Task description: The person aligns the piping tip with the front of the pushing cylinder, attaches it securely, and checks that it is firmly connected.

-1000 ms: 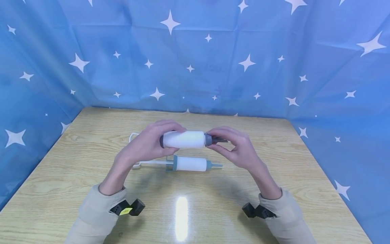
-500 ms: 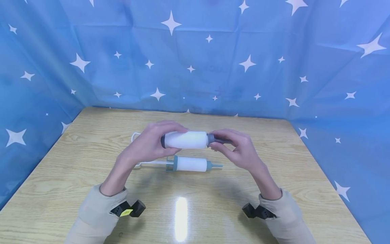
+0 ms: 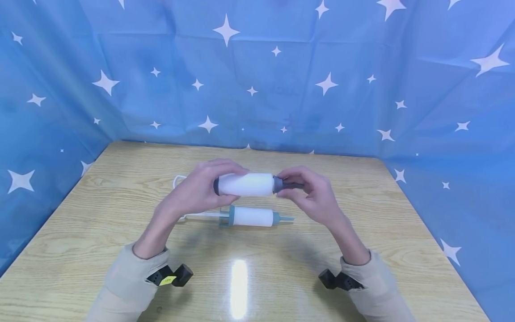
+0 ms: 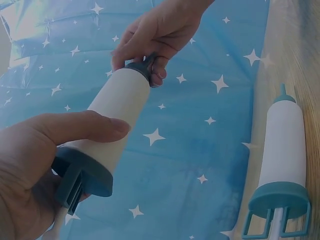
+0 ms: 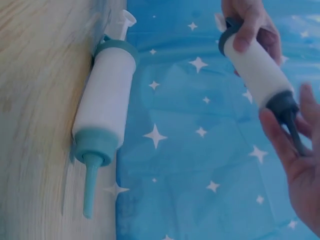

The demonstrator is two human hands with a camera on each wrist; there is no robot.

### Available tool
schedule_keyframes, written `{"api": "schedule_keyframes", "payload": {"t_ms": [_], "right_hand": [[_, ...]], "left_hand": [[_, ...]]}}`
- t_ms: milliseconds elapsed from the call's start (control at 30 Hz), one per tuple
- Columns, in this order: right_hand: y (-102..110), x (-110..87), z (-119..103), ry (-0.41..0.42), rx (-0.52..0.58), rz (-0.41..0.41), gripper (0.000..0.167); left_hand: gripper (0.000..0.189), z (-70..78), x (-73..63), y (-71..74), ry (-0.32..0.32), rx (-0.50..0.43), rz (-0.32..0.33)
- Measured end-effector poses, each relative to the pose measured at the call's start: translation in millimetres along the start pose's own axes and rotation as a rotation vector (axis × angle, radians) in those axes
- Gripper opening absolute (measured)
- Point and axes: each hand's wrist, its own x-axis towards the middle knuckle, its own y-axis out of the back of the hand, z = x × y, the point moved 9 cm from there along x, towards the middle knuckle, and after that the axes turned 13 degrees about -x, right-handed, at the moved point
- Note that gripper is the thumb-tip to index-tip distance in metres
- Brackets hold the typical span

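In the head view my left hand (image 3: 193,190) grips the white barrel (image 3: 246,184) of a large plastic syringe, held level above the table. Its thumb lies along the barrel by the dark flange (image 4: 97,174) in the left wrist view. A white plunger handle (image 3: 176,180) sticks out behind that hand. At the other end, my right hand (image 3: 311,193) pinches the dark nozzle cap (image 3: 278,184) between thumb and fingers. The slim dark nozzle (image 5: 294,131) runs back toward the right palm. A second syringe (image 3: 253,216), with teal ends, lies just below on the table.
The wood-grain table (image 3: 100,223) is backed and flanked by a blue star-patterned curtain (image 3: 257,89). A bright light reflection sits near the table's front. Black wrist cameras (image 3: 182,275) are strapped over the sleeves.
The held syringe has shifted slightly right. My right hand's fingers have moved on the nozzle cap, first a little right along the nozzle, then with the forefinger raised slightly. The teal-ended syringe stays put.
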Motion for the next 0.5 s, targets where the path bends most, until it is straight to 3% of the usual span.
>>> {"api": "schedule_keyframes", "payload": {"t_ms": [100,167,500], "right_hand": [[-3.2,0.4,0.0,-0.005,-0.021,-0.052,0.047],[-3.9,0.8,-0.3,-0.006,-0.053,-0.063,0.047],[-6.1,-3.0,6.5,-0.054,-0.118,-0.101,0.018]], "left_hand": [[0.045,-2.0,-0.7,2.2,0.025,0.012,0.007],[0.046,-2.6,-0.9,2.8,0.034,0.016,0.007],[0.044,0.5,1.0,-0.6,-0.013,-0.008,-0.003]]}}
